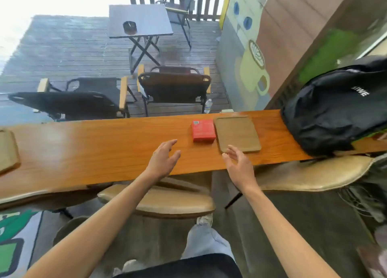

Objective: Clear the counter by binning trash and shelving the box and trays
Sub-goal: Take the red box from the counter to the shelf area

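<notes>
Both hands are extended over the near edge of the desk (104, 150), empty, fingers spread and relaxed. The left hand (162, 159) hovers short of the red box (203, 130); the right hand (238, 164) has its fingertips at the near corner of the brown tray (237, 133), though contact cannot be confirmed. Box and tray lie side by side, nearly touching, mid-desk. A second tray (8, 150) lies at the far left end, well apart. A black backpack (335, 110) rests on the desk to the right of the first tray.

Assessment: the step in hand appears to be collecting box and tray. Recommended: pinch the box across its short sides; slide the tray towards the edge so the fingers can get beneath its rim, then lift it level. Keep clear of the backpack. No trash is visible on the desk.
</notes>
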